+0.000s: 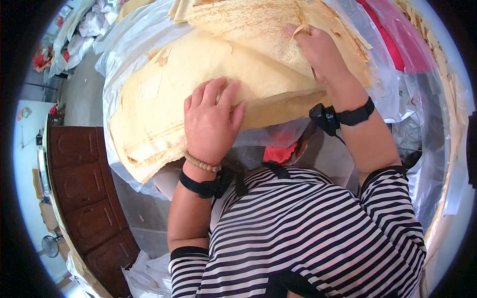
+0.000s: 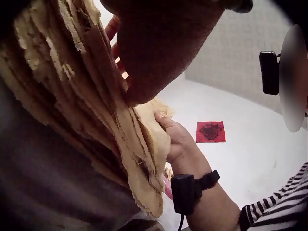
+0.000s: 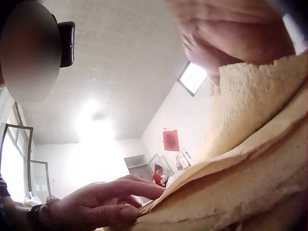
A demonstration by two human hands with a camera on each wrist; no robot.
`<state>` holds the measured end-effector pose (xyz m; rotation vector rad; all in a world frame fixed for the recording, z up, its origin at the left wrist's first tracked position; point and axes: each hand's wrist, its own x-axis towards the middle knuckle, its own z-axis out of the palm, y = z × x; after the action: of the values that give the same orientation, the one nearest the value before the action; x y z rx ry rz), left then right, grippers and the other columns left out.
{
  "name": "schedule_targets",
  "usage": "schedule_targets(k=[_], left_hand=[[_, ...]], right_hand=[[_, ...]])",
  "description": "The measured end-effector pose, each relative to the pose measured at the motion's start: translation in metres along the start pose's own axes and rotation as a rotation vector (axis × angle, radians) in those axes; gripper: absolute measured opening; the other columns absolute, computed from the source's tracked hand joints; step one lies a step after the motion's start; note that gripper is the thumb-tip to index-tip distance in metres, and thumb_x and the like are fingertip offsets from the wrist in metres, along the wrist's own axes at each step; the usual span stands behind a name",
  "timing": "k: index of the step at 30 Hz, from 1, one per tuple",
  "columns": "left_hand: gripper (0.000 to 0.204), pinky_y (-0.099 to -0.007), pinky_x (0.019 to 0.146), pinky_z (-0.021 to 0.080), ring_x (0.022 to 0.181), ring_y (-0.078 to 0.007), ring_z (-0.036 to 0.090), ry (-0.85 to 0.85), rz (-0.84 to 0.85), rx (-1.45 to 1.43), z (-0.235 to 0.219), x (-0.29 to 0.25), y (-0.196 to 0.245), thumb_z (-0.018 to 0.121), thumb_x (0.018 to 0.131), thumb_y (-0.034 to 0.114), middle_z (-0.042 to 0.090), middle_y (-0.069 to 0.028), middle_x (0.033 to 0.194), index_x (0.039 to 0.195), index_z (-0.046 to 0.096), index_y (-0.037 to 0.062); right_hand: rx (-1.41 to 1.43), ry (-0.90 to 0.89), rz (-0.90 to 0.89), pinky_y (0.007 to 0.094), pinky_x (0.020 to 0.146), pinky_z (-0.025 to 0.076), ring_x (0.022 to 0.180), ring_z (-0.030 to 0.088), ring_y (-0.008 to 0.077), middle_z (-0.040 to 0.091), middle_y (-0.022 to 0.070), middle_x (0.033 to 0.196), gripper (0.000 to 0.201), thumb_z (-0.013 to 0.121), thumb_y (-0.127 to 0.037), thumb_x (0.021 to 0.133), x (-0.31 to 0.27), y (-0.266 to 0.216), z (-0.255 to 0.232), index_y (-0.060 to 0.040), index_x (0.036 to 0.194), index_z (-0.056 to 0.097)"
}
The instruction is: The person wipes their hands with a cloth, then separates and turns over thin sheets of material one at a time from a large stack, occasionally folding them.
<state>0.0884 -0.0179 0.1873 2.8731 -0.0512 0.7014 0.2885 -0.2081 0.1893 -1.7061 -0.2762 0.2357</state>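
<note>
A thick stack of thin, pale-yellow sheets, which look like bean-curd skins, lies before me in the head view. My left hand rests on its near part, fingers extended over the top surface. Farther to the right, my right hand pinches the edge of a sheet between thumb and fingers. That sheet rises towards the right hand in the right wrist view, where the left hand lies against the stack's edge. Ragged layered edges fill the left side of the left wrist view.
Clear plastic sheeting spreads under and around the stack, with pink plastic at the right. A dark red-brown wooden cabinet stands at the left. Something red shows below the stack's near edge.
</note>
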Motion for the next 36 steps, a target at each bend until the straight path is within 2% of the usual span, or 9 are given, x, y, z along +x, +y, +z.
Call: schedule_targets(k=[8,12,17,20,23,26,29,33,36], left_hand=[[0.043,-0.0454,0.101,0.046,0.120,-0.0308,0.060,0.033,0.001,-0.012,0.004,-0.004,-0.003,0.077,0.085,0.025,0.067,-0.0073,0.127,0.126,0.070,0.0148],[0.044,-0.0456,0.100,0.046,0.120,-0.0308,0.060,0.035,-0.006,-0.042,0.002,-0.004,-0.005,0.076,0.084,0.025,0.066,-0.0072,0.127,0.126,0.070,0.0149],[0.045,-0.0454,0.099,0.046,0.119,-0.0303,0.060,0.051,0.003,-0.057,0.003,-0.005,-0.007,0.076,0.084,0.026,0.066,-0.0071,0.127,0.127,0.069,0.0156],[0.045,-0.0453,0.099,0.046,0.119,-0.0300,0.060,0.047,0.011,-0.059,0.002,-0.005,-0.007,0.076,0.084,0.026,0.066,-0.0070,0.127,0.127,0.069,0.0156],[0.042,-0.0444,0.097,0.047,0.116,-0.0300,0.061,0.032,0.022,-0.064,-0.001,-0.003,-0.009,0.076,0.085,0.026,0.067,-0.0070,0.126,0.126,0.069,0.0151],[0.040,-0.0427,0.092,0.050,0.110,-0.0289,0.063,0.018,-0.014,-0.096,-0.004,0.008,-0.011,0.075,0.086,0.029,0.066,-0.0072,0.123,0.123,0.070,0.0134],[0.039,-0.0409,0.089,0.054,0.107,-0.0284,0.065,0.056,-0.097,-0.102,0.002,0.031,-0.021,0.072,0.090,0.031,0.067,-0.0076,0.125,0.124,0.069,0.0135],[0.037,-0.0396,0.088,0.058,0.105,-0.0272,0.066,-0.040,-0.088,0.008,0.013,0.048,-0.032,0.068,0.093,0.034,0.067,-0.0074,0.128,0.125,0.069,0.0149],[0.036,-0.0394,0.085,0.059,0.104,-0.0267,0.066,0.026,-0.101,0.025,0.019,0.044,-0.028,0.068,0.092,0.033,0.067,-0.0068,0.129,0.124,0.071,0.0163]], right_hand=[[-0.105,-0.043,-0.034,0.0255,0.079,0.046,0.087,0.058,0.0093,0.066,-0.0008,0.096,0.036,0.075,-0.033,0.095,0.047,-0.016,-0.015,-0.0036,0.116,0.069],[0.154,-0.258,0.135,0.0307,0.087,0.054,0.103,0.066,0.0130,0.070,0.0043,0.112,0.034,0.070,-0.027,0.098,0.055,-0.026,-0.020,-0.0015,0.121,0.068],[0.429,-0.197,0.214,0.0324,0.089,0.057,0.106,0.070,0.0174,0.073,0.0074,0.114,0.038,0.068,-0.024,0.098,0.012,-0.033,0.004,-0.0002,0.128,0.067],[0.390,0.019,0.172,0.0302,0.081,0.054,0.092,0.070,0.0171,0.073,0.0081,0.106,0.036,0.069,-0.032,0.096,0.016,-0.029,0.006,-0.0011,0.114,0.072],[-0.030,0.073,-0.084,0.0319,0.084,0.051,0.093,0.067,0.0171,0.072,0.0073,0.105,0.043,0.068,-0.039,0.095,0.048,-0.010,-0.009,-0.0003,0.112,0.074],[-0.323,0.080,-0.148,0.0332,0.084,0.049,0.091,0.063,0.0176,0.072,0.0068,0.104,0.047,0.069,-0.043,0.094,0.057,-0.021,-0.013,-0.0005,0.112,0.075],[-0.482,0.091,-0.112,0.0297,0.084,0.047,0.094,0.063,0.0153,0.070,0.0032,0.100,0.035,0.066,-0.036,0.097,0.049,-0.047,-0.002,-0.0041,0.109,0.076],[-0.145,0.057,-0.090,0.0302,0.084,0.048,0.092,0.064,0.0160,0.071,0.0041,0.099,0.036,0.069,-0.033,0.094,0.050,-0.039,0.001,-0.0017,0.112,0.074],[0.038,0.015,-0.103,0.0296,0.082,0.049,0.089,0.064,0.0161,0.072,0.0064,0.100,0.041,0.072,-0.033,0.091,0.059,-0.028,-0.006,0.0017,0.114,0.074]])
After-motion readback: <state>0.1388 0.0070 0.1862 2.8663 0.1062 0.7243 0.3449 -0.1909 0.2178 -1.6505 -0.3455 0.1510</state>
